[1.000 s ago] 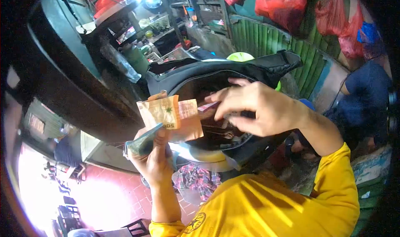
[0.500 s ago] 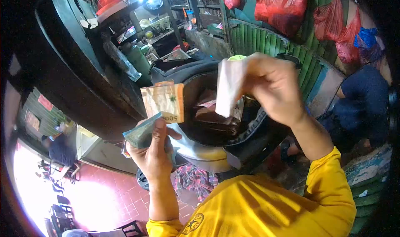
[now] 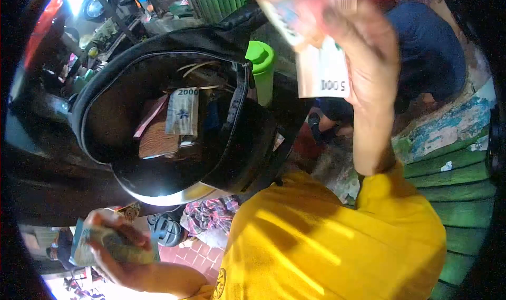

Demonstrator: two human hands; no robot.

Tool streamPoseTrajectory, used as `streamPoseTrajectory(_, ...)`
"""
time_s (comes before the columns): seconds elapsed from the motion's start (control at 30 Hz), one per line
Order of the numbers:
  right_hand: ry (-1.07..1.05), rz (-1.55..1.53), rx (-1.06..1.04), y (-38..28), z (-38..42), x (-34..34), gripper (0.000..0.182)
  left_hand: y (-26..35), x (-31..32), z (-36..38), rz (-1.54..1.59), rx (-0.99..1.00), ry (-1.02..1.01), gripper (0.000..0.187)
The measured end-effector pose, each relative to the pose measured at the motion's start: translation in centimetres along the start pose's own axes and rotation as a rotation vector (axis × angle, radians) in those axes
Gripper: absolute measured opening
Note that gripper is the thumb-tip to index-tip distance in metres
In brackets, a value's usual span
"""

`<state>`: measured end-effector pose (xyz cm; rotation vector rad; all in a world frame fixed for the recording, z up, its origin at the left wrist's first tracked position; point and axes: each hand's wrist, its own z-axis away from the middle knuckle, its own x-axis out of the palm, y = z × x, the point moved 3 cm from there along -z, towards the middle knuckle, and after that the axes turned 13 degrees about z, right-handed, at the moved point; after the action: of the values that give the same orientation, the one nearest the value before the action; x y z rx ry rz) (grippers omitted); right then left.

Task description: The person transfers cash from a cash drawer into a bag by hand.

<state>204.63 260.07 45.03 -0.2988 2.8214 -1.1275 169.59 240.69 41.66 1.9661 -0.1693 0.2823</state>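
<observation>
Raised at the upper right, my right hand (image 3: 369, 52) is closed on several banknotes (image 3: 322, 70), one showing 5000; motion blurs their upper part. Low on the left, my left hand (image 3: 118, 247) grips a stack of greenish banknotes (image 3: 87, 244). Between my hands gapes an open black bag (image 3: 100, 110). Inside it lie a grey 2000 note (image 3: 182, 110), a brown wallet-like item (image 3: 158, 139) and a pink paper (image 3: 151, 115).
A green-lidded tumbler (image 3: 261, 63) stands beside the bag. A person in dark blue clothes (image 3: 427, 52) is at the upper right. Checked cloth (image 3: 208, 214) lies below the bag. Green corrugated sheeting (image 3: 464, 215) runs along the right.
My view has turned toward the right. My hands are farther apart, the left lower and the right higher. The orange notes have left my left hand, and a 2000 note shows in the bag.
</observation>
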Motion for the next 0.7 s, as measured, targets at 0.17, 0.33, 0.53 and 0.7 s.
streamPoseTrajectory(0.17, 0.371, 0.178, 0.676, 16.7, 13.0, -3.8, 0.016, -0.2, -6.8, 3.3, 0.087, 0.102, 0.723, 0.047)
streamPoseTrajectory(0.33, 0.226, 0.732, 0.789, 26.3, 21.6, -4.4, 0.020, -0.6, -2.8, 1.5, -0.247, 0.232, 0.954, 0.051)
streamPoseTrajectory(0.53, 0.295, 0.246, 0.792, 26.1, 21.3, -2.0, 0.038, -0.5, -4.2, 2.0, -0.498, 0.281, 0.940, 0.047)
streamPoseTrajectory(0.7, 0.218, 0.490, 0.706, 24.8, 21.4, -1.4, 0.037, -0.4, -3.1, 3.1, -0.394, 0.268, 1.086, 0.040)
